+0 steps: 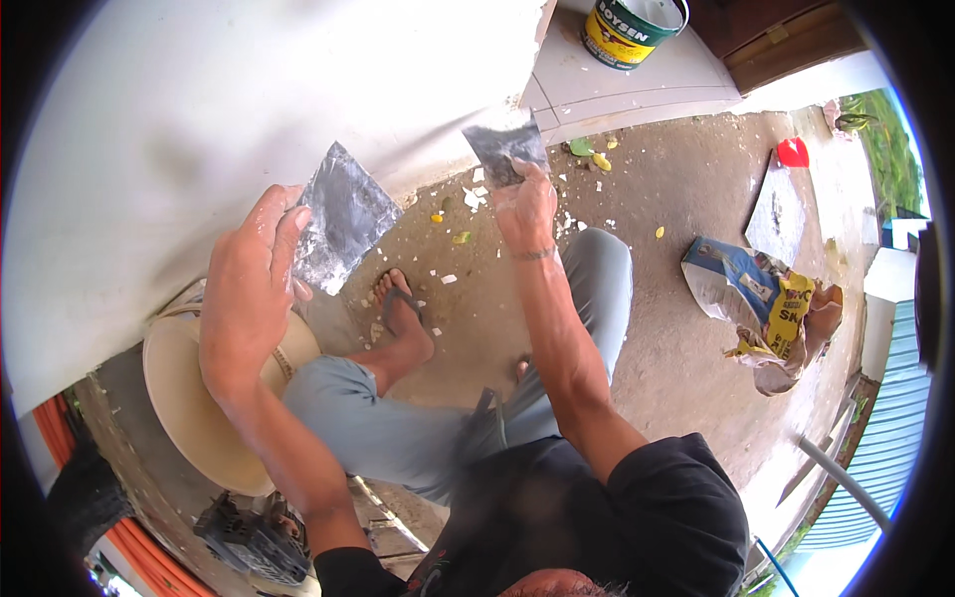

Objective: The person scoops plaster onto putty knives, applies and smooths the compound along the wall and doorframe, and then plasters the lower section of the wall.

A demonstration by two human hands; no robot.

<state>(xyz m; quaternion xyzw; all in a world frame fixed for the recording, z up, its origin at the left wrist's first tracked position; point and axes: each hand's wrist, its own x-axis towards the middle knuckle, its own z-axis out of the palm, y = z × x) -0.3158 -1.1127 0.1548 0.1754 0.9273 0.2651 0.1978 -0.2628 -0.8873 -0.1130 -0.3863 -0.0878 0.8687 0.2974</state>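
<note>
My left hand is closed on a thin square metal scraper plate, gripping it by one corner between thumb and fingers. White putty smears the plate's lower edge. My right hand pinches a second metal scraper plate, its far edge close to the corner of the white wall. Whether that edge touches the wall, I cannot tell. White residue coats the fingers of both hands.
A green and yellow paint bucket stands on a tiled ledge. On the concrete floor lie white flakes, a torn paper sack and a grey board beside a red object. A beige round brimmed item sits at left.
</note>
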